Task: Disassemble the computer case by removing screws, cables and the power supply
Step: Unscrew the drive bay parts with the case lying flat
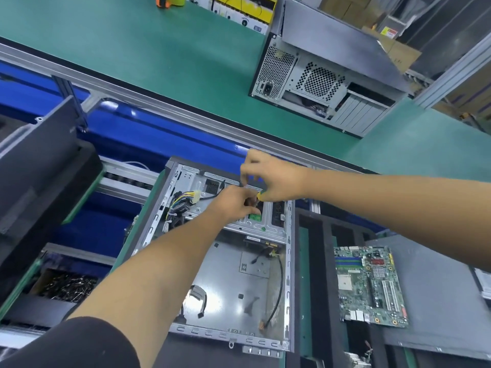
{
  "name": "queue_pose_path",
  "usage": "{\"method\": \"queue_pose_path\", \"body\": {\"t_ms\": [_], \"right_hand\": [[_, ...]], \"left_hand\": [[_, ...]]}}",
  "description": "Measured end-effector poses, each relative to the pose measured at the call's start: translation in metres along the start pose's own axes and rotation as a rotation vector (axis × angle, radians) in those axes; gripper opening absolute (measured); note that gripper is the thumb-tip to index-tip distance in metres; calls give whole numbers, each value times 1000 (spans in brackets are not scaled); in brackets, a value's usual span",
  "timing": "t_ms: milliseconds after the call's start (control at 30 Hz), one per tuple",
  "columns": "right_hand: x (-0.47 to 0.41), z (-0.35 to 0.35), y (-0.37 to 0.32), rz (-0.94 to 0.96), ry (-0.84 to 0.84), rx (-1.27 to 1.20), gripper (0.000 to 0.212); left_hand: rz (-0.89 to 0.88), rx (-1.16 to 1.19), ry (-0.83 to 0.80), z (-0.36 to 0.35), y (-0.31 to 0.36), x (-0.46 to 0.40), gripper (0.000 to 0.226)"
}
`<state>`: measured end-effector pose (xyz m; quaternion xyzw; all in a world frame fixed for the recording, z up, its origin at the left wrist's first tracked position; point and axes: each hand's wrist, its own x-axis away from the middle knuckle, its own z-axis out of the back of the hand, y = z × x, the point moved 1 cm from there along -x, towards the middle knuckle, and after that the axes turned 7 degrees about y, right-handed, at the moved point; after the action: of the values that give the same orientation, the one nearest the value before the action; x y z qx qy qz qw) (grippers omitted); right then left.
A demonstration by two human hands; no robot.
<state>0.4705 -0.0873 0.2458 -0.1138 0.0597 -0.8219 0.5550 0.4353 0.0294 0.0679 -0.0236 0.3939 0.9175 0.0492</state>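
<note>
Open computer case (228, 277) lies flat on worktop below you, motherboard (370, 285) already out, lying just right of it. Your left hand (235, 205) curled over drive cage at case's far end, apparently pinching small part; blur hides what. Your right hand (268, 179) above it, fingertips pinched together near something yellow-green. Risk: loose cable bundle (180, 205) beside cage snags if you pull hard. Small screw could drop into case floor.
</note>
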Motion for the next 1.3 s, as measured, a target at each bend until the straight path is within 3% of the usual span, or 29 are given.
{"method": "queue_pose_path", "body": {"t_ms": [67,167,233,300,367,433,500,733,900,1000,1167,1300], "right_hand": [[3,-4,-4,-271,233,-279,30],[5,-5,-5,-632,459,-394,11],[6,-3,-1,-842,340,-320,18],[6,2,1,-1020,78,-353,36],[8,8,2,-1122,-176,-358,41],[8,11,4,-1040,-278,-292,23],[7,12,6,-864,-266,-186,12],[2,13,10,-281,-298,351,18],[-6,19,14,63,-367,529,15],[-7,18,19,207,-376,608,10],[-10,20,17,378,-450,732,40],[-4,16,17,472,-473,791,39]], "left_hand": [[-9,-5,20,1,2,1,27],[-30,-8,36,2,3,1,30],[-38,-12,41,1,2,2,31],[-43,-3,52,1,1,2,32],[-31,1,55,0,0,2,33],[-29,-2,52,-1,0,1,35],[-26,-2,47,0,0,0,36],[3,26,33,-1,-1,-1,34],[5,7,37,0,1,0,36],[8,16,27,1,1,0,36],[23,25,22,2,2,1,33],[5,8,20,2,2,2,32]]}}
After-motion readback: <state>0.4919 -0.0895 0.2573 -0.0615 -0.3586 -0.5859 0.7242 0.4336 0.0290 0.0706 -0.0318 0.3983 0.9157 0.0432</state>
